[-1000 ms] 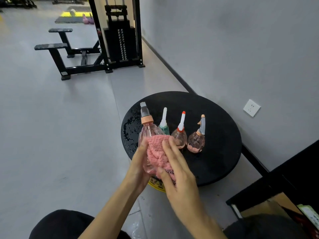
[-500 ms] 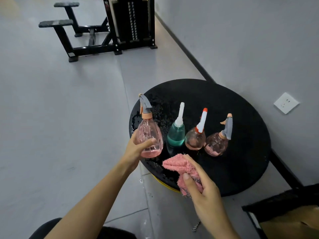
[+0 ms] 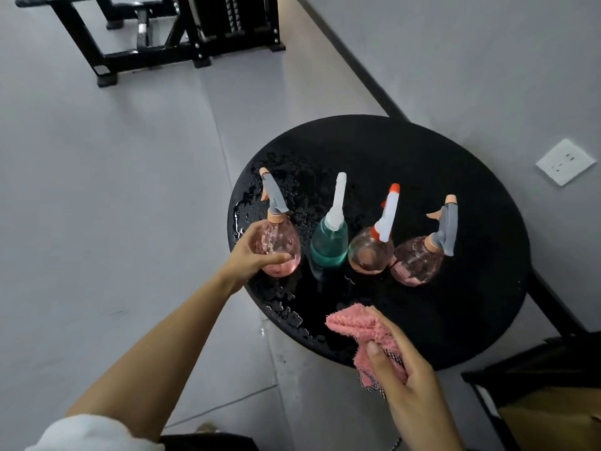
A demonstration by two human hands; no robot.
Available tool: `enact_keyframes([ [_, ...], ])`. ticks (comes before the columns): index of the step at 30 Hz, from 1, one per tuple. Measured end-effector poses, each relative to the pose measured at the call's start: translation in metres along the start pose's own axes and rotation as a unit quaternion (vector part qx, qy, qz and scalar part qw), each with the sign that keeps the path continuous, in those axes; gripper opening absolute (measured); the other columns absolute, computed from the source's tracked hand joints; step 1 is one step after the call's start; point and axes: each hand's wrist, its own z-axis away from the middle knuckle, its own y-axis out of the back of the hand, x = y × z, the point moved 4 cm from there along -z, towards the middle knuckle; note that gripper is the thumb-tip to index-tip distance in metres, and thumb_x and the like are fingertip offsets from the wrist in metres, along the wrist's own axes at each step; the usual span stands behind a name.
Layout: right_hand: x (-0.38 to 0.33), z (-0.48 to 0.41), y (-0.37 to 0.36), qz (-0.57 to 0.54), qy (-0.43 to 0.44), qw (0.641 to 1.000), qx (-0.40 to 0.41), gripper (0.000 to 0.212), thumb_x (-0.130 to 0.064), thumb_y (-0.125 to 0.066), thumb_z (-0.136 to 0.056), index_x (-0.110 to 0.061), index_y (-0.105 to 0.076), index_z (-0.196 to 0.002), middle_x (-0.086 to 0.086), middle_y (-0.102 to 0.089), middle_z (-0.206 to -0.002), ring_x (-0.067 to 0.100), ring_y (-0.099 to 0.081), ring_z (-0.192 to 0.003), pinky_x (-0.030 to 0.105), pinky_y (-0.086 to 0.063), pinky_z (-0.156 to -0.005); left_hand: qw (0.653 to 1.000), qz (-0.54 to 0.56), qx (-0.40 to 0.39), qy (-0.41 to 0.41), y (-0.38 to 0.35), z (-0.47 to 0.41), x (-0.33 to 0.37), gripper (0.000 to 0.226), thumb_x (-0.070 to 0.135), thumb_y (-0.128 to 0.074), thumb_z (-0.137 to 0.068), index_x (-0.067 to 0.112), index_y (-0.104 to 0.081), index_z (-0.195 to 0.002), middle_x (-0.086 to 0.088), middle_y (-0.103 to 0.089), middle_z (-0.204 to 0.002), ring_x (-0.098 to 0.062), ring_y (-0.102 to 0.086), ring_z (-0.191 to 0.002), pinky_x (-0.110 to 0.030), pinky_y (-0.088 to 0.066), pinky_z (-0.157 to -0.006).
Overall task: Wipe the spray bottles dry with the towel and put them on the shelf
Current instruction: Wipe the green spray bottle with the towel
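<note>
Gripping a smooth, round pink bottle (image 3: 286, 245) in the left hand (image 3: 250, 255), mid-frame; squeezing a fluffy pink towel (image 3: 357, 323) in the right hand (image 3: 413, 385).

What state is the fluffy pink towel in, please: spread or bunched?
Bunched up: the fluffy pink towel sits crumpled in the right hand, fingers curled round it.

The round black worktop (image 3: 455, 164) carries four plastic spray bottles in a row. A clear pink grey-triggered bottle (image 3: 283, 255) sits in the left hand's (image 3: 248, 255) fingers (image 3: 276, 258); ever farther from them stand a teal white-nozzled bottle (image 3: 328, 247), a pink orange-tipped bottle (image 3: 367, 257) and a ribbed pink grey-triggered bottle (image 3: 414, 265). Water droplets (image 3: 286, 190) bead the surface around those fingers.
</note>
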Motion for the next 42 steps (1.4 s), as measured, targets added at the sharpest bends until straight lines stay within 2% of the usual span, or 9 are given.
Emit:
enact_keyframes([
  [3,0.004,0.000,0.005,0.008,0.001,1.000,0.022,0.053,-0.058,-0.058,-0.082,-0.032,-0.056,-0.128,-0.033,-0.067,-0.102,-0.011,-0.063,-0.079,0.002,-0.044,-0.068,0.999,-0.026,-0.027,-0.001,0.006,-0.008,0.002,0.083,0.022,-0.090,-0.048,0.026,-0.053,-0.122,-0.002,-0.067,-0.115,-0.019,-0.066,-0.106,-0.037,-0.051,-0.094],
  [6,0.012,0.000,0.008,0.000,-0.026,0.999,0.021,0.034,-0.016,-0.055,-0.093,-0.033,-0.055,-0.122,-0.038,-0.066,-0.096,-0.011,-0.063,-0.083,0.003,-0.044,-0.066,0.998,-0.041,-0.041,-0.003,0.008,-0.012,0.004,0.080,0.022,-0.089,-0.045,0.031,-0.054,-0.117,-0.002,-0.066,-0.113,-0.019,-0.066,-0.106,-0.037,-0.052,-0.094],
  [12,0.009,0.001,0.006,0.010,-0.036,0.999,0.017,0.037,-0.009,-0.053,-0.094,-0.032,-0.054,-0.123,-0.041,-0.065,-0.095,-0.017,-0.061,-0.086,0.001,-0.043,-0.067,0.996,-0.078,-0.033,0.012,0.012,-0.008,-0.003,0.102,0.014,-0.091,-0.051,0.029,-0.042,-0.139,-0.004,-0.055,-0.132,-0.018,-0.058,-0.117,-0.042,-0.045,-0.105],
  [15,0.001,0.001,0.008,0.010,-0.025,0.999,0.019,0.037,-0.011,-0.052,-0.094,-0.039,-0.054,-0.118,-0.039,-0.065,-0.098,-0.013,-0.061,-0.093,0.001,-0.043,-0.070,0.983,-0.140,0.122,-0.016,0.007,0.015,-0.011,0.110,0.051,-0.086,-0.049,0.022,-0.035,-0.141,-0.004,-0.044,-0.139,-0.017,-0.047,-0.125,-0.035,-0.040,-0.106],
  [19,-0.004,0.000,0.014,0.017,-0.016,0.999,0.034,0.037,-0.029,-0.053,-0.089,-0.041,-0.054,-0.124,-0.041,-0.060,-0.109,-0.019,-0.055,-0.103,0.001,-0.043,-0.081,0.938,-0.133,0.295,-0.124,-0.025,0.070,-0.003,0.041,0.036,-0.063,-0.071,0.014,-0.048,-0.102,-0.003,-0.051,-0.100,-0.011,-0.048,-0.088,-0.027,-0.042,-0.081],
  [23,-0.008,0.000,0.019,0.016,-0.009,0.999,0.036,0.038,-0.031,-0.053,-0.089,-0.038,-0.055,-0.126,-0.033,-0.062,-0.117,-0.014,-0.055,-0.111,0.005,-0.042,-0.090,0.956,-0.135,0.193,-0.174,-0.066,0.072,0.019,0.026,0.009,-0.063,-0.079,0.011,-0.051,-0.102,0.001,-0.053,-0.094,-0.004,-0.050,-0.081,-0.018,-0.043,-0.077],
  [30,-0.009,0.003,0.022,-0.008,-0.007,0.999,0.041,0.033,-0.018,-0.052,-0.091,-0.036,-0.056,-0.119,-0.037,-0.065,-0.105,-0.016,-0.057,-0.106,-0.001,-0.040,-0.080,0.961,-0.252,0.032,-0.108,-0.093,-0.001,0.040,0.090,0.003,-0.072,-0.080,0.005,-0.015,-0.150,-0.010,-0.022,-0.156,-0.020,-0.020,-0.145,-0.014,-0.008,-0.110],
  [35,0.004,0.003,0.029,-0.002,-0.032,0.998,0.053,0.041,-0.037,-0.053,-0.083,-0.042,-0.055,-0.124,-0.037,-0.062,-0.113,-0.017,-0.055,-0.107,0.000,-0.041,-0.083,0.973,-0.225,-0.024,-0.053,-0.094,-0.036,0.023,0.101,0.003,-0.081,-0.066,0.016,-0.023,-0.148,-0.006,-0.039,-0.148,-0.023,-0.038,-0.136,-0.042,-0.031,-0.115],
  [42,0.003,0.005,0.033,-0.002,-0.040,0.998,0.055,0.032,-0.019,-0.052,-0.092,-0.042,-0.056,-0.114,-0.042,-0.063,-0.098,-0.022,-0.056,-0.097,0.004,-0.045,-0.081,0.977,-0.191,0.011,-0.096,-0.095,-0.027,0.025,0.072,-0.001,-0.082,-0.066,0.014,-0.048,-0.128,0.003,-0.056,-0.112,-0.016,-0.053,-0.103,-0.032,-0.046,-0.096],
])
